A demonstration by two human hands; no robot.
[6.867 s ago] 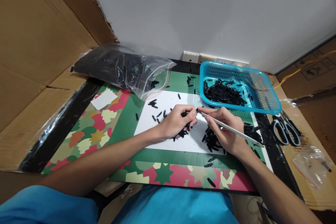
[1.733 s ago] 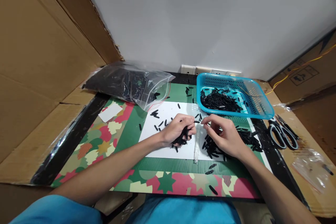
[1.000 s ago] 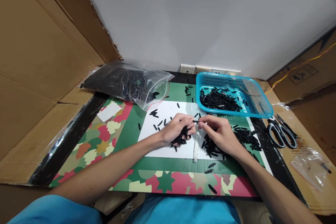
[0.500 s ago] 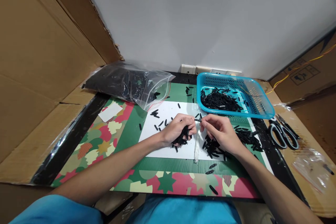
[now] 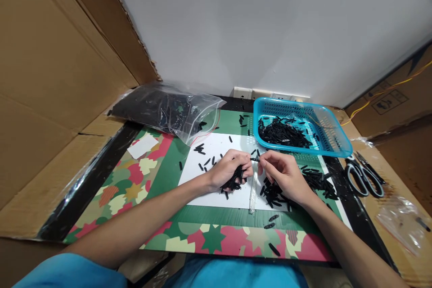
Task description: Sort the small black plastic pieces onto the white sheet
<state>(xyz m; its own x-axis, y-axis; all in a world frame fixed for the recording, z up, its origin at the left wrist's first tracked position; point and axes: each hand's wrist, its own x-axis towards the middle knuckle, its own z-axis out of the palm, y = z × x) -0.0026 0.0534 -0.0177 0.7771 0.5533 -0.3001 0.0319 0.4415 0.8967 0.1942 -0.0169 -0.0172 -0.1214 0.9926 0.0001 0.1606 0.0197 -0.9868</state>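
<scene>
Tall cardboard (image 5: 60, 54) blocks the left side of the worktop (image 5: 359, 216). White paper (image 5: 236, 200) covers its middle. At the back lies a clear zip bag (image 5: 145, 108) with black stuff inside. A blue basket (image 5: 303, 149) of black pieces sits beside it. Scissors (image 5: 364, 177) lie by the right edge. The left hand (image 5: 231, 166) is closed around a black bunch (image 5: 234, 183). The right hand (image 5: 283, 173) pinches one small piece (image 5: 255, 159), whose other end meets the left fingertips.
</scene>
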